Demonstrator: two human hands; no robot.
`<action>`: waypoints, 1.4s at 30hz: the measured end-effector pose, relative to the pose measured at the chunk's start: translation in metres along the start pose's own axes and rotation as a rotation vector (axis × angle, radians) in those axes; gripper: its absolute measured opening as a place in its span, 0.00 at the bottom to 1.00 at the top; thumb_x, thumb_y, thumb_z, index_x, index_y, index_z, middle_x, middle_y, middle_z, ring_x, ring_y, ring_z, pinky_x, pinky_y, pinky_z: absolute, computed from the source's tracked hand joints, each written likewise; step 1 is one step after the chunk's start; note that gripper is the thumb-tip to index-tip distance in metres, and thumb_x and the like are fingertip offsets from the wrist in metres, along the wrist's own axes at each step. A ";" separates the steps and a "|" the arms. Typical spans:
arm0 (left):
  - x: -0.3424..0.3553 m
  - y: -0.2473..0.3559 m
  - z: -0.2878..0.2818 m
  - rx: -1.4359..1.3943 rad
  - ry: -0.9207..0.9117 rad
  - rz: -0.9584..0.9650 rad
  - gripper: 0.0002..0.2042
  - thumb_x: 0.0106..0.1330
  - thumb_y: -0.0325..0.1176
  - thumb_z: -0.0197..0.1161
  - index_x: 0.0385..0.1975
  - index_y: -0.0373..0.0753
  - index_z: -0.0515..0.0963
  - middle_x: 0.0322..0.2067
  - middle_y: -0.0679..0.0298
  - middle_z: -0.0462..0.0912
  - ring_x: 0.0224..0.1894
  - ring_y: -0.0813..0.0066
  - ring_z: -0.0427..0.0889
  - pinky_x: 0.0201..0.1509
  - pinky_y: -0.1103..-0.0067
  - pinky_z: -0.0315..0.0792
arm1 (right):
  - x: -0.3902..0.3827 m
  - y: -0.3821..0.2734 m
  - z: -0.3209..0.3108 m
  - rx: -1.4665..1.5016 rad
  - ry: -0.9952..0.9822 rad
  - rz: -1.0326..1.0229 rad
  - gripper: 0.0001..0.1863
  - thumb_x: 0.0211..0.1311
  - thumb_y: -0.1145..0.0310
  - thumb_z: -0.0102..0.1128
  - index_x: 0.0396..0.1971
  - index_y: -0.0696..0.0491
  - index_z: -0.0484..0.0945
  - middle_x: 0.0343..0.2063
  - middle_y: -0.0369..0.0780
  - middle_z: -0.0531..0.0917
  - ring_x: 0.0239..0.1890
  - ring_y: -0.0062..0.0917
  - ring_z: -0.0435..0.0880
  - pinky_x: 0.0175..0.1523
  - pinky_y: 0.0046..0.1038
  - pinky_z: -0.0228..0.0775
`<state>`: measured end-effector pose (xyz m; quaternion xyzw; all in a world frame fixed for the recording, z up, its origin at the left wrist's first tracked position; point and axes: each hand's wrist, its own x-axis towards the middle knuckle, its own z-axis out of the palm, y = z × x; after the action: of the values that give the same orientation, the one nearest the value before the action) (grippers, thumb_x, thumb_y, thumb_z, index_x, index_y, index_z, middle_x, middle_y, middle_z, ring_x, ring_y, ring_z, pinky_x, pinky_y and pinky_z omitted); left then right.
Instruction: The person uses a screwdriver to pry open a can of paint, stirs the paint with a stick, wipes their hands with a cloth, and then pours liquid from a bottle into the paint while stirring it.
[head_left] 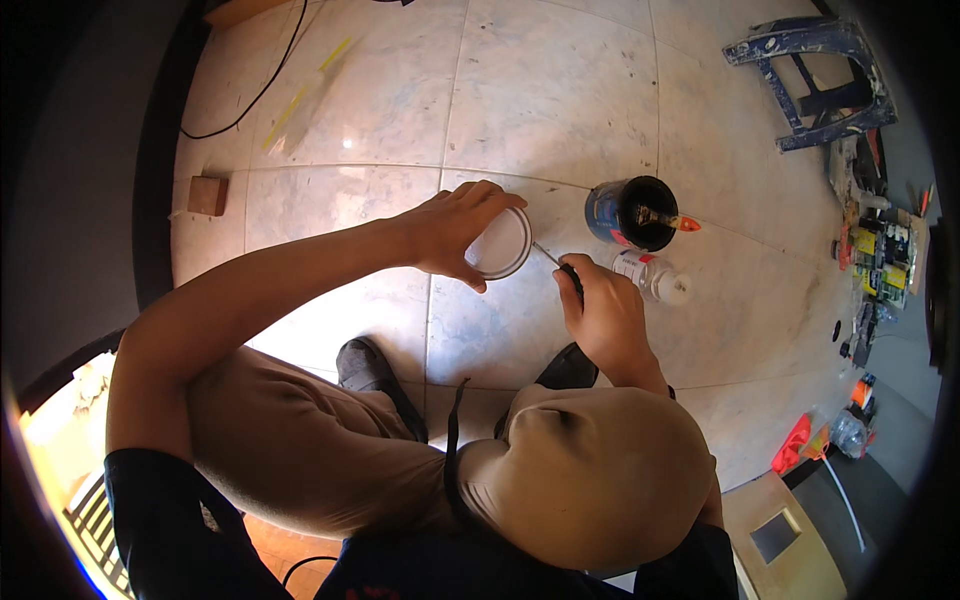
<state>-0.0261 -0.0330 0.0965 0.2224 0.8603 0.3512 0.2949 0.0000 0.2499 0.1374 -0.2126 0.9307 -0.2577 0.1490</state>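
Observation:
My left hand (455, 228) is wrapped round a small tin (499, 243) with a pale round lid, tilted towards the right. In my closed right hand (608, 312) is a screwdriver (546, 255) with a dark handle. Its thin metal shaft points at the tin's rim; whether the tip touches it I cannot tell. Just beyond my right hand stands a dark paint can (604, 212), with a paintbrush (686, 224) lying across its mouth, orange handle end outward. A clear plastic bottle (648, 276) with a white cap is beside the can, close to my right knuckles.
A paint-splattered blue stool (805, 42) lies at the far right. Tools and packets (880, 260) line the right wall. On the tiled floor (545, 100) a wooden block (208, 196) sits to the left, below a black cable (268, 90). My shoes (372, 372) are nearer.

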 end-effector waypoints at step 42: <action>0.002 -0.012 0.008 -0.026 0.023 0.054 0.58 0.46 0.35 0.89 0.76 0.33 0.54 0.73 0.49 0.62 0.79 0.44 0.57 0.83 0.57 0.63 | 0.128 -0.024 -0.053 -0.140 -0.585 -0.314 0.08 0.65 0.71 0.71 0.32 0.61 0.86 0.22 0.53 0.82 0.27 0.53 0.81 0.36 0.44 0.74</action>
<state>-0.0243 -0.0358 0.0820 0.2376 0.8529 0.3726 0.2782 -0.1235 0.1926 0.1727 -0.4282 0.8197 -0.1409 0.3533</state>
